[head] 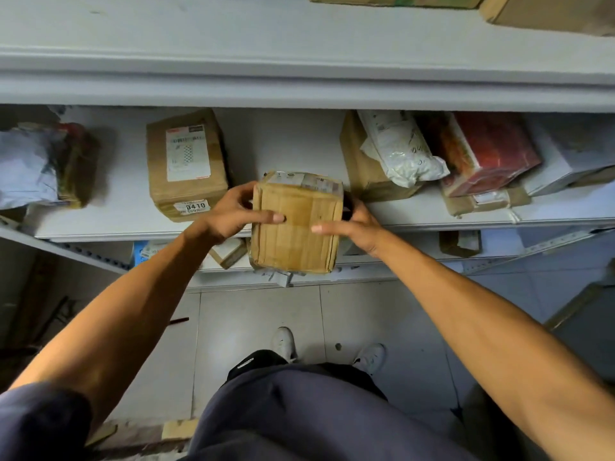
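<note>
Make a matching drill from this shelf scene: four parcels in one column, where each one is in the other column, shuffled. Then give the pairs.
Things
1. red box
2. taped box
3. white bag
4. box marked 0410

Places
A. gripped by the left hand and right hand
B. on the shelf, left of both hands
C. lying against a brown carton
D. on the shelf, right of the white bag

Pairs: 1-D, 2-A, 3-C, 4-B
</note>
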